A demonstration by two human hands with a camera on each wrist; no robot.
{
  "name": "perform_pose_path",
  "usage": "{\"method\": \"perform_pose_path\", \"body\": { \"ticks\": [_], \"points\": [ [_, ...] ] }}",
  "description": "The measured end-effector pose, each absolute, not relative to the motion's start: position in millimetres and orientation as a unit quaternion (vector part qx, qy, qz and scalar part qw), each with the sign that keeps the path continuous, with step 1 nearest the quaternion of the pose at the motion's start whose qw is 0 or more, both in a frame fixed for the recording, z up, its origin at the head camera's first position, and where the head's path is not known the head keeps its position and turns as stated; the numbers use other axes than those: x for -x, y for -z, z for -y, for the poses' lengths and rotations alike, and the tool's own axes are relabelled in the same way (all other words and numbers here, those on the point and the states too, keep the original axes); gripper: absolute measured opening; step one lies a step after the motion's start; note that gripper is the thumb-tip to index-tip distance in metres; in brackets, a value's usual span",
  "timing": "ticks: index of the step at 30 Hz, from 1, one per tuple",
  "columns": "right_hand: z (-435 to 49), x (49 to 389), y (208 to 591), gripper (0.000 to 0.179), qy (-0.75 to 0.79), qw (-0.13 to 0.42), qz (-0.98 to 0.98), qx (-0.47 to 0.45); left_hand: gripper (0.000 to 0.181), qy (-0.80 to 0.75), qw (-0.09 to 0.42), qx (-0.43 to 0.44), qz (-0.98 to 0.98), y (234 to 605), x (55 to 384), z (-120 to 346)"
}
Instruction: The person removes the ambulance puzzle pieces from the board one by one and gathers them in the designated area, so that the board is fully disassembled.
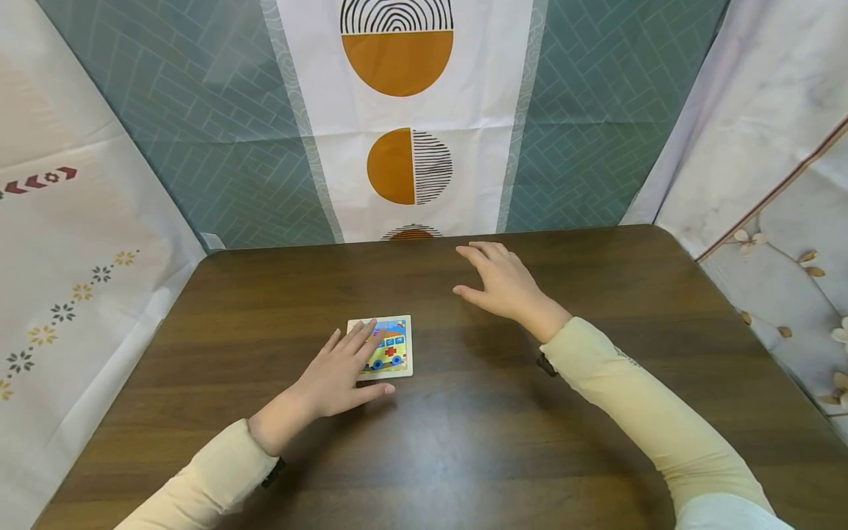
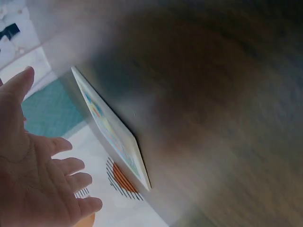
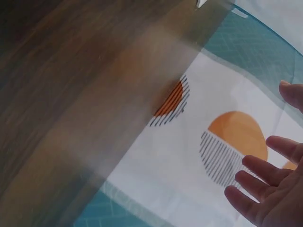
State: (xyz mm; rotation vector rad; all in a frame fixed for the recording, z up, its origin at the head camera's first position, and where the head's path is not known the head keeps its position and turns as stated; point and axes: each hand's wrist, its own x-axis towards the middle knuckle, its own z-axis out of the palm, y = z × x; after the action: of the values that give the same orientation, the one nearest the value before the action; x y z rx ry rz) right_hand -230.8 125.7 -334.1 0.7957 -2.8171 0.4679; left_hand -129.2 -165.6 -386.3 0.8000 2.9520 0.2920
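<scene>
A small square picture puzzle (image 1: 391, 355) with a pale border lies on the brown table, showing a yellow vehicle with a red cross and blue wheels. My left hand (image 1: 339, 375) hovers over its left part with fingers spread, hiding some of the picture. From the left wrist view, the puzzle (image 2: 111, 130) appears edge-on, apart from the left hand (image 2: 42, 175), whose palm holds nothing. To the right of the puzzle, my right hand (image 1: 503, 283) is held above the table, fingers extended and nothing in them. The right wrist view shows that hand (image 3: 270, 179) with its fingers loosely bent.
The dark wooden table (image 1: 424, 456) has rounded far corners. Behind it hangs a teal and white cloth (image 1: 477, 162) with orange half-circles. Pale patterned cloths hang along the left side (image 1: 86, 235) and the right side (image 1: 775, 221).
</scene>
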Motion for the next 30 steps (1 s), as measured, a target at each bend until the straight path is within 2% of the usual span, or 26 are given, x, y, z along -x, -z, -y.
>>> {"method": "perform_pose_path", "body": {
  "ticks": [15,30],
  "points": [
    [-77.0,235.6,355.0,0.051,-0.154,0.074,0.937,-0.305,0.093,-0.107,0.132,-0.245,-0.954,394.2,119.9,158.0],
    [-40.9,233.6,364.1,0.043,-0.137,0.063,0.926,-0.346,0.094,-0.101,0.166,-0.242,-0.951,401.2,117.7,157.8]
  ]
}}
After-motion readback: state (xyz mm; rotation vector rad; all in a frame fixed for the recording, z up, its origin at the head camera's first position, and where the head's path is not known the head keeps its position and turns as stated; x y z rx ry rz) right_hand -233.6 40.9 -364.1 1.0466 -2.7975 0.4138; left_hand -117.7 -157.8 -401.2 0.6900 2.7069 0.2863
